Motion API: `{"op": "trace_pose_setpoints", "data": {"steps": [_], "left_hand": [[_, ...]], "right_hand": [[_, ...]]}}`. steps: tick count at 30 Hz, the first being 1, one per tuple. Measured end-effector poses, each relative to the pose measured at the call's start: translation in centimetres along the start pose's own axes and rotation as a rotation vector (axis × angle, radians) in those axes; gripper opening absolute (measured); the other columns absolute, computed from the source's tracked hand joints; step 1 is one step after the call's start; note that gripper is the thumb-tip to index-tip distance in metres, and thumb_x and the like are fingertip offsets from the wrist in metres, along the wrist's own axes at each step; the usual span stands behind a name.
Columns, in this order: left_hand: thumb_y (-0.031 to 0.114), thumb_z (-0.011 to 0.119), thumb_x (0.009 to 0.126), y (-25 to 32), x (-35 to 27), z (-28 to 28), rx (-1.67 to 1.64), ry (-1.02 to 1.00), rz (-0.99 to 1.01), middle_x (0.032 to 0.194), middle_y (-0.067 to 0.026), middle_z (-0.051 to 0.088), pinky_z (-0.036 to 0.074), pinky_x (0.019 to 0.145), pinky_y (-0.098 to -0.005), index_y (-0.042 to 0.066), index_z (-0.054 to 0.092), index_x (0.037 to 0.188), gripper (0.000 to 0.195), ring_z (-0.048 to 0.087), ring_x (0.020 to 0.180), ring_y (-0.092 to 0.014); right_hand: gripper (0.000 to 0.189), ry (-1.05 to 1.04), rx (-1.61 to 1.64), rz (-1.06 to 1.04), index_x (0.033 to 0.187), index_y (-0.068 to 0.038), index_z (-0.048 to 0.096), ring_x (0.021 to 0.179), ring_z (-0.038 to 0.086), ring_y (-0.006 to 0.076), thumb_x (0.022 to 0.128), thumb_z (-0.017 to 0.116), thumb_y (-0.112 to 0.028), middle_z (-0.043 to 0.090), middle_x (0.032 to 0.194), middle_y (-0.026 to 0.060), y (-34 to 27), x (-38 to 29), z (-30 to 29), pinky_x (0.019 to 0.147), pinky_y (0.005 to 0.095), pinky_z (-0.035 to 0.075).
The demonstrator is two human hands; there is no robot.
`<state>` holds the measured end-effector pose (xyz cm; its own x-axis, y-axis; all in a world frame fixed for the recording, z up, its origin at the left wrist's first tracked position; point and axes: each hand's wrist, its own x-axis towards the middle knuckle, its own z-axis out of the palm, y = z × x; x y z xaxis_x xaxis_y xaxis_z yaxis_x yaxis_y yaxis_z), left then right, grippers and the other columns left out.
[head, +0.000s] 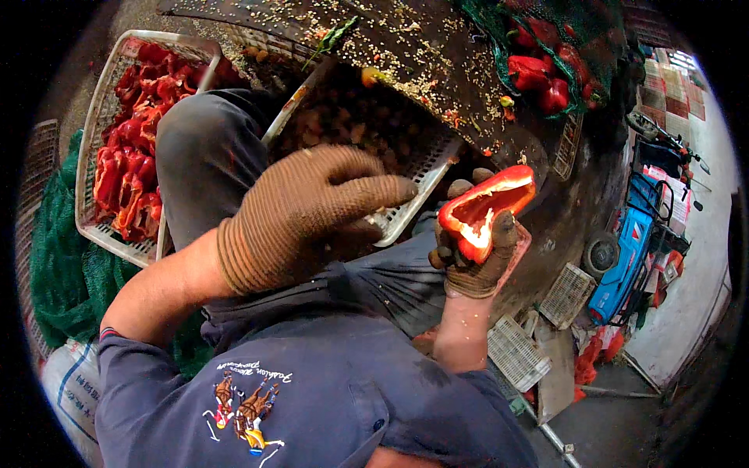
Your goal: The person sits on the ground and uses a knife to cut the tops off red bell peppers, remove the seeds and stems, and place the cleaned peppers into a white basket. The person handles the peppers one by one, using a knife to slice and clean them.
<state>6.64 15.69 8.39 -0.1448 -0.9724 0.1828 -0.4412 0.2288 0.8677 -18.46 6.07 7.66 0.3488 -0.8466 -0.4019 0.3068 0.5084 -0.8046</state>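
Observation:
My right hand (477, 266), in a dirty knitted glove, grips a red bell pepper (518, 182) that is cut open, its pale hollow inside facing up. My left hand (310, 207), in a brown ribbed glove, hangs over my lap to the left of it, fingers pointing right. Its palm side is hidden and slightly blurred, so whether it holds anything does not show. Beyond my hands stands a white slotted plastic crate (430, 175) with dark, unclear pieces inside. Left of my knee, another white crate (88, 169) holds many opened red peppers (137, 169).
A dark surface strewn with pale seeds (409, 52) lies ahead. At its right, a green mesh bag (503, 55) holds whole red peppers (532, 73). Green netting (58, 263) and a white sack (73, 380) lie left. Small crates (518, 351) and a blue vehicle (623, 251) stand right.

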Motion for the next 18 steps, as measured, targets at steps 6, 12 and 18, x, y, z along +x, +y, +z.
{"op": "trace_pose_setpoints", "data": {"steps": [6,12,18], "left_hand": [[0.022,0.076,0.086,2.1,1.4,4.9,-0.517,0.007,-0.189,0.103,-0.0150,0.070,0.054,0.078,-0.0351,0.004,0.053,0.130,0.053,0.071,0.089,-0.027],[0.028,0.077,0.085,2.2,0.4,6.7,-0.517,-0.004,-0.184,0.088,-0.0142,0.069,0.052,0.065,-0.0367,0.008,0.057,0.124,0.049,0.067,0.073,-0.019],[0.028,0.057,0.091,4.4,-2.4,5.5,0.416,0.027,-0.014,0.066,-0.0080,0.060,0.045,0.044,-0.0454,0.021,0.055,0.116,0.026,0.064,0.056,-0.031]], "right_hand": [[0.071,-0.120,-0.216,-0.120,0.136,0.002,0.046,0.104,0.064,0.0261,0.080,0.078,-0.029,0.061,0.121,0.0163,1.3,0.2,2.6,0.093,0.0397,0.053],[0.053,-0.050,-0.500,-0.194,0.129,0.001,0.054,0.106,0.063,0.0224,0.081,0.072,-0.013,0.063,0.121,0.0129,1.4,-1.0,2.1,0.094,0.0370,0.051],[0.055,-0.138,-0.361,-0.164,0.129,0.003,0.050,0.100,0.066,0.0283,0.085,0.072,-0.023,0.064,0.111,0.0183,2.0,-2.5,2.6,0.087,0.0397,0.056]]}}
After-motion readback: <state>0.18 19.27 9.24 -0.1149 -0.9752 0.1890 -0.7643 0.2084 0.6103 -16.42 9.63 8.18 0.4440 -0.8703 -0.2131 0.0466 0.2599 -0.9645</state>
